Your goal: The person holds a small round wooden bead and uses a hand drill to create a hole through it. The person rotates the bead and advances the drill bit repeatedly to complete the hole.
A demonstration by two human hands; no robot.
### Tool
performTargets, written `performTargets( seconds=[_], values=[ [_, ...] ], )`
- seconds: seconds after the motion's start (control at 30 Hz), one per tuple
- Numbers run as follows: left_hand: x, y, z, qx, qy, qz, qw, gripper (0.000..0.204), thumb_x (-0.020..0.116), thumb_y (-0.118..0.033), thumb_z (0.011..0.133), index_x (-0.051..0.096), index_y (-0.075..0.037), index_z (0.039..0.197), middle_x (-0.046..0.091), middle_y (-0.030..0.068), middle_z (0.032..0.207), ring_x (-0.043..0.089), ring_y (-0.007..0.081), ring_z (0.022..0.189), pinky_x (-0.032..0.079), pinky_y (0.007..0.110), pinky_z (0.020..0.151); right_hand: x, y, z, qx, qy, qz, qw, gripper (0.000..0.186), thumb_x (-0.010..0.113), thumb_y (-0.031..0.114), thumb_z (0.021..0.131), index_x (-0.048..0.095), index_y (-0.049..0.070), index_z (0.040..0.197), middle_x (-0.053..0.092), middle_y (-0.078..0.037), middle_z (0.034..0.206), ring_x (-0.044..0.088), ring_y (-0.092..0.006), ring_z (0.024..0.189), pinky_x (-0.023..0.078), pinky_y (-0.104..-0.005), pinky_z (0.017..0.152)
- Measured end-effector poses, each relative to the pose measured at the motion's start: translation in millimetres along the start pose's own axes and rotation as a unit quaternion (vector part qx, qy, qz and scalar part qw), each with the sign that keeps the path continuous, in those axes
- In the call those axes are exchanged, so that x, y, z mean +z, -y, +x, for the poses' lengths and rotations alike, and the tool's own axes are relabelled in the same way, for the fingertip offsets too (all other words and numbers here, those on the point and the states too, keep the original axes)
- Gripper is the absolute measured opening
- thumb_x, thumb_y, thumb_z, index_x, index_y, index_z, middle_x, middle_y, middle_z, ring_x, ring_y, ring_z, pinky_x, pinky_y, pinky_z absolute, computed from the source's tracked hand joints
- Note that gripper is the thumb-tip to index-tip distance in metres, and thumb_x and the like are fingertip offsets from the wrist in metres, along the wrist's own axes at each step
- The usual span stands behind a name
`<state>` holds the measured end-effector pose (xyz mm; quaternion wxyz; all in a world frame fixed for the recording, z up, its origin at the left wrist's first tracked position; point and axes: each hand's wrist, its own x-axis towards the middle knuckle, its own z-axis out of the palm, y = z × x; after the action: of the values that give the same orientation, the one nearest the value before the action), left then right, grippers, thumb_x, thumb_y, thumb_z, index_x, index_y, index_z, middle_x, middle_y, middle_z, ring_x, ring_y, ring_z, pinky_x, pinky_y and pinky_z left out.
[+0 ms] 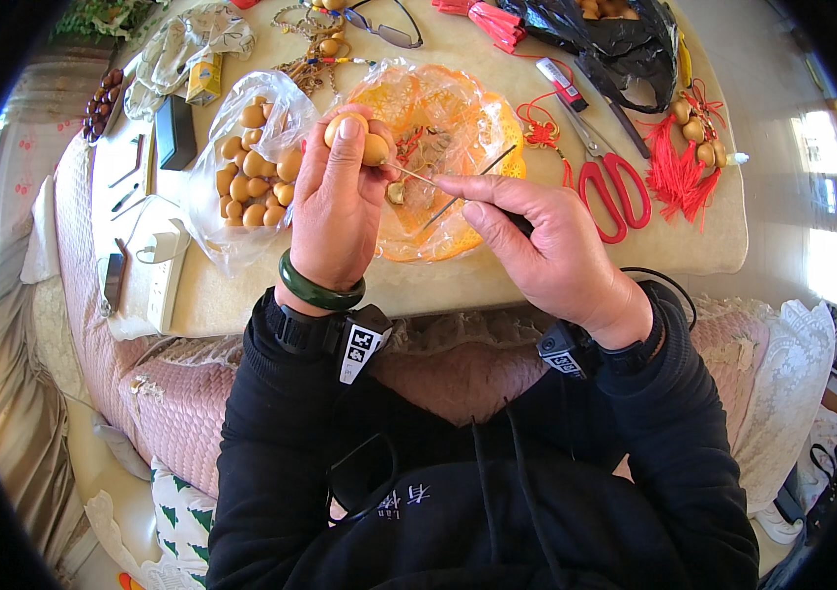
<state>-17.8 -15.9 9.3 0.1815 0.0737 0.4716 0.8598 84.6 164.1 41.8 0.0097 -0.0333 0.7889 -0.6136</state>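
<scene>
My left hand [335, 197], with a dark green bangle at its wrist, is closed round a small tan gourd [375, 150], thumb on top. My right hand [551, 241] grips an awl [412, 175] with a thin metal shaft; part of its dark handle shows below the palm. The shaft points left, its tip at or near the gourd; whether it is inside cannot be made out. Beneath both hands sits an orange basket [507, 133] lined with clear plastic, holding small bits. A thin dark stick [497, 161] slants across it beside my right fingers.
A clear bag of small gourds [253, 187] lies left of the basket. To the right are red-handled scissors [623, 197], red tassels [679, 187] with gourds and a black plastic bag [625, 49]. Glasses [394, 34] lie at the back, a white power strip [165, 280] at the left.
</scene>
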Motion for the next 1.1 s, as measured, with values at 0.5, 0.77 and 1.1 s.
performTargets(
  seconds=[0.5,0.77,1.1],
  values=[
    [1,7,-2,0.030,-0.013,0.034,0.999,0.023,0.047,-0.020,0.105,0.050,-0.005,0.122,0.058,0.0042,0.102,0.053,0.0108,0.086,0.044,0.027,0.077,5,-3,-3,-0.025,-0.024,-0.037,0.999,0.027,0.055,0.004,0.097,0.064,-0.002,0.121,0.071,-0.016,0.110,0.068,-0.0184,0.099,0.051,-0.0281,0.087],
    [4,14,-4,0.040,-0.044,0.026,0.998,0.021,0.048,-0.021,0.105,0.052,-0.006,0.119,0.058,0.0027,0.098,0.054,0.0103,0.085,0.044,0.027,0.077,12,-4,-4,-0.061,-0.054,-0.071,0.994,0.026,0.057,0.002,0.095,0.065,0.000,0.120,0.071,-0.018,0.098,0.068,-0.0189,0.083,0.052,-0.0288,0.076],
    [1,11,-1,-0.037,-0.043,-0.125,0.991,0.024,0.049,-0.022,0.104,0.055,0.000,0.112,0.059,0.0064,0.091,0.056,0.0153,0.083,0.046,0.029,0.076,13,-5,-2,-0.036,-0.052,-0.048,0.997,0.027,0.057,0.003,0.095,0.065,0.001,0.121,0.071,-0.018,0.103,0.069,-0.0204,0.089,0.053,-0.0284,0.080]
  ],
)
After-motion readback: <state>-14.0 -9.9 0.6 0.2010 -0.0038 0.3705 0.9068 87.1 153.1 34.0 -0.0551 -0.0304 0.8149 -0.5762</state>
